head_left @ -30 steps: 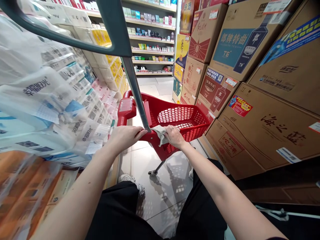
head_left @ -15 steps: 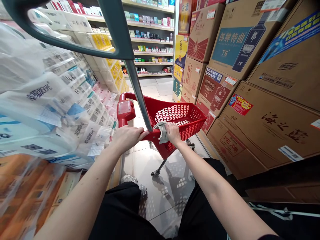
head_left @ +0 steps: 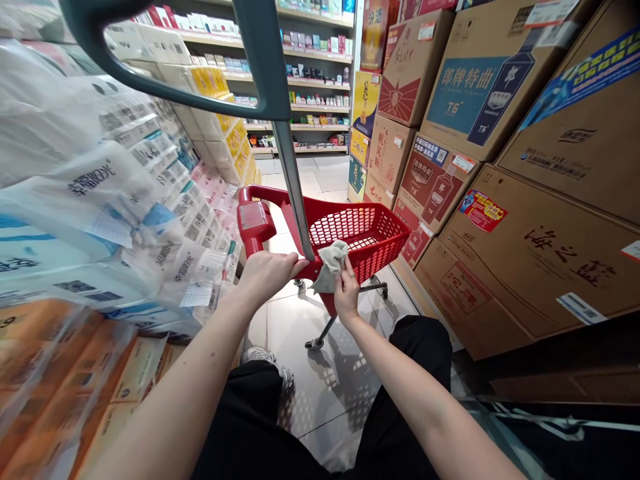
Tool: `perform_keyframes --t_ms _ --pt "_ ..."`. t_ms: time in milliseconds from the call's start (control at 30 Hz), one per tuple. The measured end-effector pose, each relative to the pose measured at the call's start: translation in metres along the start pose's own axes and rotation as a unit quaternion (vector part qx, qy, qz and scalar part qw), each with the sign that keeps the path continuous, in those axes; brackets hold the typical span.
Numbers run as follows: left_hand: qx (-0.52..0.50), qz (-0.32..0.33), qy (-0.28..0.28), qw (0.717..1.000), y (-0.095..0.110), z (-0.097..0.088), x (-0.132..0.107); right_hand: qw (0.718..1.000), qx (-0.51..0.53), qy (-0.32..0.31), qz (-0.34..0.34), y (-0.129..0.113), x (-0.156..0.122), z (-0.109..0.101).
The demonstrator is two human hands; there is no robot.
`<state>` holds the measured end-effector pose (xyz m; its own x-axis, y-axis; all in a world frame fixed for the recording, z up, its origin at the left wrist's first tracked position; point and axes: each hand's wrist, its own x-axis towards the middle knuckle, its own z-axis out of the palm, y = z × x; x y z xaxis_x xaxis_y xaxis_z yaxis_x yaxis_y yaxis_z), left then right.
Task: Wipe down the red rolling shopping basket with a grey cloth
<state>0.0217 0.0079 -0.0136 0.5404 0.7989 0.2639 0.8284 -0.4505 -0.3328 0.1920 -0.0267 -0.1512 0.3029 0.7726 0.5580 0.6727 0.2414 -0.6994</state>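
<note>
A red plastic shopping cart (head_left: 380, 230) stands on the tiled aisle floor in front of me. Its grey pull handle (head_left: 287, 150) rises from the near rim toward the camera. My left hand (head_left: 267, 273) is closed on the cart's near rim, right at the foot of the handle. My right hand (head_left: 346, 290) pinches a small grey cloth (head_left: 331, 263) and holds it against the near rim, just right of the handle.
Plastic-wrapped tissue packs (head_left: 100, 200) are stacked along the left. Brown and printed cardboard cartons (head_left: 505, 193) are piled up on the right. Store shelves with small goods (head_left: 310, 87) close the aisle far ahead. My legs in black trousers (head_left: 400, 413) show below.
My right hand has turned from lying over the rim to a pinch below it, lifting the cloth up. The cart and handle have shifted slightly in view.
</note>
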Motion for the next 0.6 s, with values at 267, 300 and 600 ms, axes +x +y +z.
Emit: perform_keyframes --t_ms 267,300,600 --pt "-0.046 0.005 -0.014 0.999 0.010 -0.004 0.008 0.998 -0.002 0.013 0.060 -0.001 -0.006 0.002" --pt "-0.049 0.007 -0.011 0.999 0.013 -0.005 0.009 0.998 -0.010 0.014 0.063 -0.006 -0.006 0.004" --pt "-0.043 0.024 -0.013 0.999 0.034 -0.013 0.020 0.979 -0.138 -0.002 0.147 0.016 -0.023 0.045"
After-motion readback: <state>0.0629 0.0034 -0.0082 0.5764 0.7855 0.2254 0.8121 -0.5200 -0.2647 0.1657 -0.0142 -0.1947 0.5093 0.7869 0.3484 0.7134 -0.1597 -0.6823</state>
